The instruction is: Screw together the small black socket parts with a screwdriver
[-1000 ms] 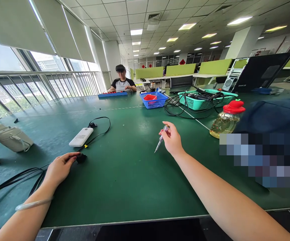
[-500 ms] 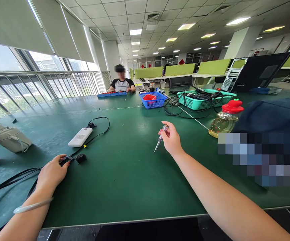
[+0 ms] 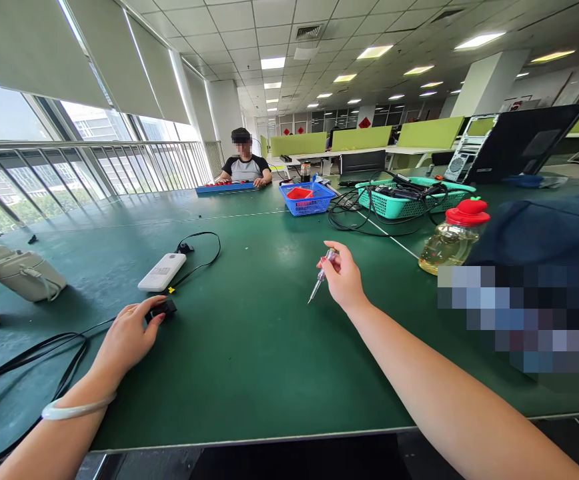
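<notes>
The bench (image 3: 269,347) has a smooth, dull green top. The small plug (image 3: 163,309) looks like black plastic. The tester pen (image 3: 321,276) has a see-through plastic handle and a shiny metal tip.

A green table (image 3: 249,360) carries a white power bank (image 3: 162,272), black cables (image 3: 24,360), baskets (image 3: 307,199) and an oil bottle (image 3: 453,237).

Across my green table (image 3: 249,373) sits a blue basket (image 3: 307,199) with something red inside, and beside it a teal basket (image 3: 409,198) tangled with black cables. A red-capped oil bottle (image 3: 453,238) stands to my right — a cream bag (image 3: 23,275) lies far left. Another person (image 3: 244,165) sits at the far end.
</notes>
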`<state>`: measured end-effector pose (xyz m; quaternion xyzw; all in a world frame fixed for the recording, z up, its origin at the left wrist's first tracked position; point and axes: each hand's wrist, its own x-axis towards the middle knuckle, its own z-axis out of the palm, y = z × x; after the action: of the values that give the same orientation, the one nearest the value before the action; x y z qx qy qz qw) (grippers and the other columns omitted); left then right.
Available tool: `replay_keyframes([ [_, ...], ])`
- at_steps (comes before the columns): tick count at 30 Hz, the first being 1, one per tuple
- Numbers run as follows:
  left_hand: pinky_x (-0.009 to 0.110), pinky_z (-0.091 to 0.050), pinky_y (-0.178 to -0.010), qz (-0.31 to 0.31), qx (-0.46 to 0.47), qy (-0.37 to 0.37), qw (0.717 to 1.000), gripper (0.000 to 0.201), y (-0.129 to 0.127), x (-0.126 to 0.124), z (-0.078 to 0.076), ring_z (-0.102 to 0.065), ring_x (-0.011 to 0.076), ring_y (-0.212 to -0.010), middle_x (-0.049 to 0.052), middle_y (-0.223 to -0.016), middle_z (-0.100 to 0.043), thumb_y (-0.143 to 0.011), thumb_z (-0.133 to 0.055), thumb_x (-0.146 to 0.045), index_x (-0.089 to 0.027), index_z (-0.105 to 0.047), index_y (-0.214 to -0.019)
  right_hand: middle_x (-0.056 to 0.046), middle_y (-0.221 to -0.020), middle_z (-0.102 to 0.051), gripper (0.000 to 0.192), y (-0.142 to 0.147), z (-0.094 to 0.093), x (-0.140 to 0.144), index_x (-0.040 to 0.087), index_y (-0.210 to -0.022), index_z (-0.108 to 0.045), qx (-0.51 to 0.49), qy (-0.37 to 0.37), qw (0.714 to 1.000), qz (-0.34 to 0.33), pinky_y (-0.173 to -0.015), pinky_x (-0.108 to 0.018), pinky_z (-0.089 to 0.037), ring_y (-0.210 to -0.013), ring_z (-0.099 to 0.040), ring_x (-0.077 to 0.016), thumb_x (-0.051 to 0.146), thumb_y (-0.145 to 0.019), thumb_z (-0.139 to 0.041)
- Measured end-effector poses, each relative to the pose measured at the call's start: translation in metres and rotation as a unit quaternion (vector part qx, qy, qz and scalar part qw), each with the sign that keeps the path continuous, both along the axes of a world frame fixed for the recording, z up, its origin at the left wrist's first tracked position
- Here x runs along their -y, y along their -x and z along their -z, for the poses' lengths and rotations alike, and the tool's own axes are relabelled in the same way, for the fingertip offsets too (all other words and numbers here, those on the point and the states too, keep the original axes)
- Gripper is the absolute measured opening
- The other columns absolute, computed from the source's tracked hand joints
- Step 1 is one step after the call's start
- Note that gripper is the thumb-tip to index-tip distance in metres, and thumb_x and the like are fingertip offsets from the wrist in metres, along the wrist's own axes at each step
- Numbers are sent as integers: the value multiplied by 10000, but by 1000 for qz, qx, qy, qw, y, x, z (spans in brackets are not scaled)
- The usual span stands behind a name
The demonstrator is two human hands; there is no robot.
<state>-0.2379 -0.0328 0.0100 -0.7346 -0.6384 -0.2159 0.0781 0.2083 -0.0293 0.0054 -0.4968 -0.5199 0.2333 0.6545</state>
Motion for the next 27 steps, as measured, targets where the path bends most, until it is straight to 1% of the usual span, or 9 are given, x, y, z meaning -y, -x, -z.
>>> replay_keyframes([
  [2,459,-481,-1006,-1,-3,12,1000,546,1,-2,2,-620,362,-1146,152,-1087,-731,-852,-436,-451,-173,-641,-1275,-3,-796,-653,421,0,1,0,240,-1226,-555,-1,-1,1000,-2,-705,-388,-572,-759,-677,-205,390,-834,-583],
  [11,445,-496,-990,-32,14,23,999,534,2,-5,0,-631,360,-1143,140,-1143,-726,-841,-487,-451,-195,-642,-1283,-7,-800,-658,423,1,2,-1,240,-1228,-556,0,-1,1000,0,-693,-382,-569,-751,-675,-205,395,-835,-579],
  [16,430,-539,-867,-47,3,79,996,551,3,-6,2,-692,354,-980,122,-1041,-751,-810,-549,-481,-232,-647,-1292,-3,-792,-658,421,1,1,-1,238,-1231,-552,-1,1,1000,-1,-705,-384,-572,-742,-673,-200,385,-837,-574],
  [18,423,-541,-857,-55,6,92,994,545,2,-4,0,-700,348,-957,104,-1038,-758,-805,-548,-499,-244,-662,-1272,-11,-803,-665,417,1,0,0,237,-1232,-550,3,2,1000,1,-705,-386,-574,-757,-676,-206,385,-843,-570],
  [20,420,-537,-873,-58,13,89,994,531,-4,-1,-3,-699,341,-966,88,-1064,-758,-799,-544,-506,-253,-681,-1246,-20,-821,-674,415,2,-1,2,238,-1243,-544,23,-5,1000,2,-714,-387,-572,-765,-675,-209,387,-856,-563],
  [22,413,-533,-897,-32,17,90,995,511,-16,3,-10,-696,331,-977,77,-1081,-759,-779,-563,-503,-261,-706,-1206,-28,-843,-683,409,3,-4,6,241,-1258,-539,67,-21,998,4,-732,-387,-567,-754,-668,-203,380,-873,-551],
  [24,401,-527,-926,36,17,102,994,476,-38,10,-19,-689,317,-1008,69,-1105,-758,-767,-589,-506,-265,-731,-1152,-37,-878,-691,401,5,-6,10,244,-1273,-539,123,-39,992,3,-747,-383,-562,-734,-661,-192,361,-890,-540],
  [25,394,-525,-934,77,20,108,991,454,-53,13,-25,-685,308,-1022,62,-1116,-758,-772,-590,-506,-268,-740,-1128,-40,-893,-693,398,6,-7,12,244,-1280,-541,148,-47,988,2,-754,-380,-560,-728,-660,-187,349,-896,-536],
  [27,381,-526,-935,152,38,113,981,430,-91,20,-37,-680,281,-1046,45,-1160,-747,-824,-557,-497,-279,-727,-1153,-38,-890,-692,399,8,-10,16,239,-1292,-544,188,-56,981,-4,-765,-369,-559,-726,-663,-181,322,-901,-534],
])
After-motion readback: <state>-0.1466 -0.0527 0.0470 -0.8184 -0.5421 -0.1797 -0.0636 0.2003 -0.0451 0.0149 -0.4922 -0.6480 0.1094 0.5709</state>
